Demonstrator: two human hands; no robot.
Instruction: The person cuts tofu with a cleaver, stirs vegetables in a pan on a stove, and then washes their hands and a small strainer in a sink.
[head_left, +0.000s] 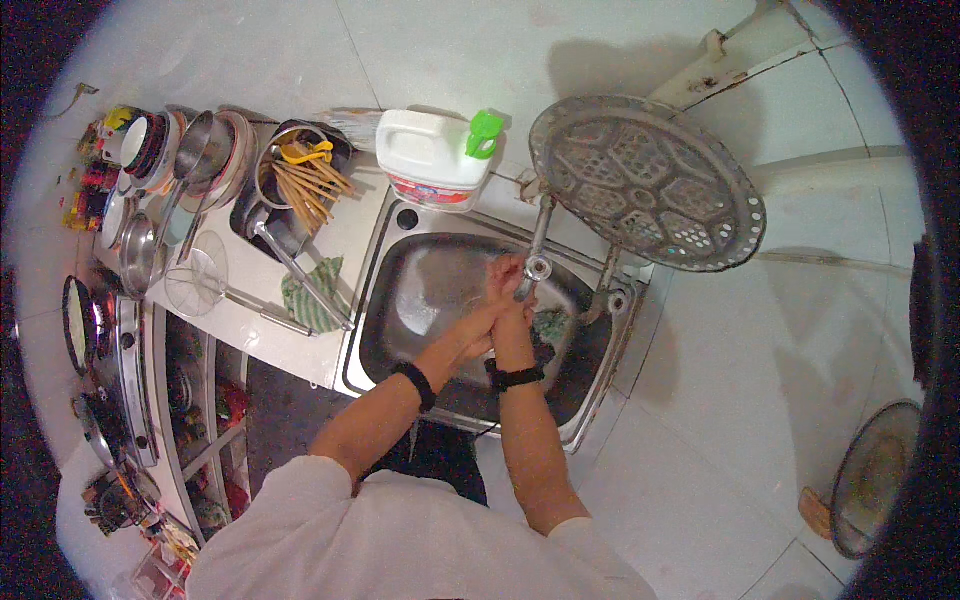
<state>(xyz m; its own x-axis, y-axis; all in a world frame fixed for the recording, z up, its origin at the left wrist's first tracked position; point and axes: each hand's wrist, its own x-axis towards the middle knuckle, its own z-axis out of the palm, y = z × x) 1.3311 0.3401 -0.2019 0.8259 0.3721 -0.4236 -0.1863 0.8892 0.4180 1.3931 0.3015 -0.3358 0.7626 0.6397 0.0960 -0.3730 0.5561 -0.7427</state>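
Both of my hands are inside the stainless steel sink (420, 274), under the metal tap (537, 268). My left hand (478, 328) presses against my right hand (505, 276) around its wrist, and the two overlap. The tap spout covers part of my right hand, so its fingers are only partly visible. No object shows in either hand. Dark bands (516, 377) circle both wrists. A greenish scouring pad or cloth (551, 325) lies in the basin, right of my hands. Whether water is running cannot be made out.
A white plastic jug (431, 154) with a green cap stands behind the sink. Left on the counter are a striped green cloth (319, 296), a wire skimmer (196, 281), a pot of chopsticks (307, 187) and stacked bowls (146, 146). A perforated metal steamer plate (641, 187) overhangs the right back.
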